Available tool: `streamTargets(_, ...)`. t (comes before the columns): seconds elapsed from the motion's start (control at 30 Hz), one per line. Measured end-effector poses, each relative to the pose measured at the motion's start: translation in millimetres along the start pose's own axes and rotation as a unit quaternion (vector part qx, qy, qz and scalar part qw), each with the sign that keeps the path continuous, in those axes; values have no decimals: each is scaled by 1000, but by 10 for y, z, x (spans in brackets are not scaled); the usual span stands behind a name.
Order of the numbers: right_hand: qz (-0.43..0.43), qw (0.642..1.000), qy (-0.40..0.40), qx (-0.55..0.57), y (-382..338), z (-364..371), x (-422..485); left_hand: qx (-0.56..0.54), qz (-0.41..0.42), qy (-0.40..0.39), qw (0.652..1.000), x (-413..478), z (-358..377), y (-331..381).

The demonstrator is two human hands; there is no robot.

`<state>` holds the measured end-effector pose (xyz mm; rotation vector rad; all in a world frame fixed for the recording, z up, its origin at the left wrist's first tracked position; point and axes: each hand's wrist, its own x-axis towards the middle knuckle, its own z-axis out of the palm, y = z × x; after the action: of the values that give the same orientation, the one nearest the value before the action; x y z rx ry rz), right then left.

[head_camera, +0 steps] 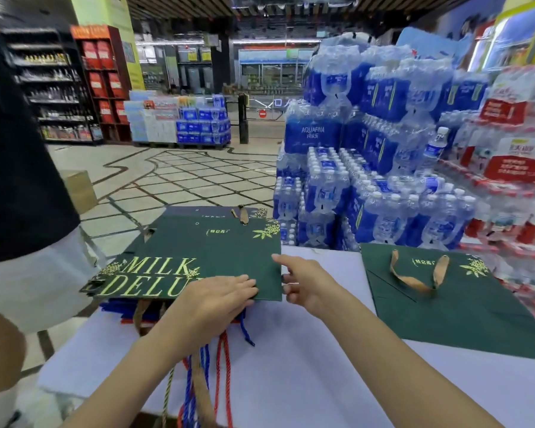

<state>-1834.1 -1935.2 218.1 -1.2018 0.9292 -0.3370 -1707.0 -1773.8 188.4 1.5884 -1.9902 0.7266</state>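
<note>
Green Milk Deluxe paper bag [198, 257] lies flat atop the bag stack [121, 307] at the worktop's [291, 350] far left corner, with the left hand [210, 301] pressing it flat-fingered and the right hand [303, 282] at its right edge, grip not discernible; recommend pinning the stack while lifting only the top bag.

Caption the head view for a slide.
Left hand flat on top green bag of a stack; right hand touches its edge.

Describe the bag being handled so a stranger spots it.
On the white table, left of the water packs, lies a stack of flat bags. It is the top bag, green, under the left hand. Unlike the green bag at right, it shows gold MILK lettering.
</note>
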Motion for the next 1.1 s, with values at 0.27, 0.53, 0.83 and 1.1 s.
streamTargets(0.27,-118,980,-34,157,-136,-188,-11,18,58,87,994,202,-131,268)
streamTargets(0.53,-244,946,119,177,-76,-496,-513,113,-113,-1,987,704,168,688)
streamTargets(0.83,-153,941,23,303,-57,-1708,-1063,48,-20,78,996,759,378,406)
streamTargets(1.1,-129,977,103,135,122,-2218,-1153,15,63,5,998,989,601,274)
